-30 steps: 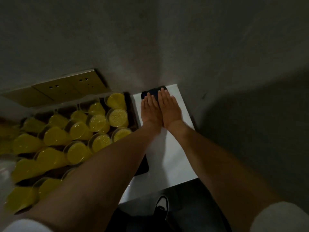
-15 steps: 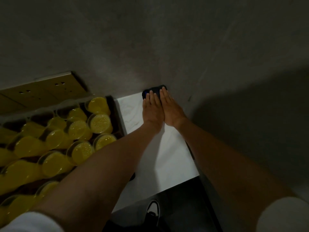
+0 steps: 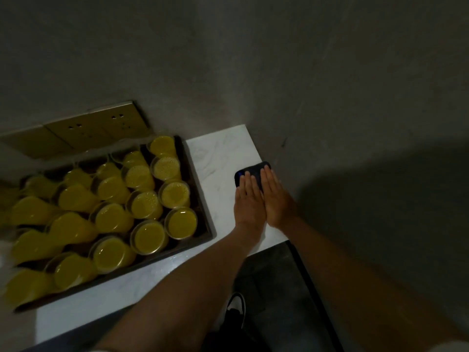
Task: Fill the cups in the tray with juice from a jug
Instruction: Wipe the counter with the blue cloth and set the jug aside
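Slid back from the far right corner of the tabletop [image 3: 218, 158] toward the right edge: both hands and the dark pad [image 3: 251, 172] under their fingertips, with more of the tray now in view. Grey wall [image 3: 253, 59] behind and to the right, with a brass socket plate [image 3: 83, 128] above the tray. White marbled tabletop carrying a dark tray [image 3: 203, 212] along its left part, reaching the far edge. Packed with cups [image 3: 180, 222], all filled with yellow juice, some foamy near the far right corner of the tray. Left hand [image 3: 247, 201] and right hand [image 3: 275, 199] side by side, touching, flat with straight fingers, pressing on the pad at the right edge, gripping nothing. Below the near edge, a shoe [image 3: 236, 308] on the dark floor.
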The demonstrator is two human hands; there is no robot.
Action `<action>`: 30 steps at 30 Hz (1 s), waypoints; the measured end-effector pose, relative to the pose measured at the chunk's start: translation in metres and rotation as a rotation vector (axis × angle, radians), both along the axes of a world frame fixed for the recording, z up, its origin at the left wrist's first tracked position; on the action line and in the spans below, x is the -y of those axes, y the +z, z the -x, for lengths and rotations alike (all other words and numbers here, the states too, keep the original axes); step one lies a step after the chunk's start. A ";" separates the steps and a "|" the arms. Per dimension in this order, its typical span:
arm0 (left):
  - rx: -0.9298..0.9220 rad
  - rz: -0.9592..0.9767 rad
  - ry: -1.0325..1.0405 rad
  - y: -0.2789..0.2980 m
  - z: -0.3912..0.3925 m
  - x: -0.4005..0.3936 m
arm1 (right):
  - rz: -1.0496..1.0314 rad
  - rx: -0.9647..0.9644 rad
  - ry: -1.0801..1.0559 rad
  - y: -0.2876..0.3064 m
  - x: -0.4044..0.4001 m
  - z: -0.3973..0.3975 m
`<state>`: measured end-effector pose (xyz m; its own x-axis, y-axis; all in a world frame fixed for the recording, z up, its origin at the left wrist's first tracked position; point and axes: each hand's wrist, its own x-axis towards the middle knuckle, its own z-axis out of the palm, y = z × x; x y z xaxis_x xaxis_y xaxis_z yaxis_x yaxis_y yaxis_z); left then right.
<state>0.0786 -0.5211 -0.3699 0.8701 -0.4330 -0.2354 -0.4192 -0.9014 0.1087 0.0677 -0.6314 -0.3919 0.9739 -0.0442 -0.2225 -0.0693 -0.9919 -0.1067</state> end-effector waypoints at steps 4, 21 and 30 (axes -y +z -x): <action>-0.037 0.019 -0.023 0.000 0.044 -0.002 | -0.169 0.156 -0.094 -0.016 0.000 0.050; 0.045 -0.155 -0.181 -0.005 0.127 -0.119 | -0.126 0.090 -0.193 0.001 -0.116 0.145; 0.057 -0.198 -0.187 0.033 0.136 -0.220 | -0.161 -0.025 -0.162 0.022 -0.215 0.147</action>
<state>-0.0571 -0.3010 -0.3373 0.7937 -0.5379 -0.2840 -0.5807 -0.8091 -0.0906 -0.0792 -0.4161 -0.3697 0.9513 -0.1612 -0.2629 -0.2305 -0.9381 -0.2587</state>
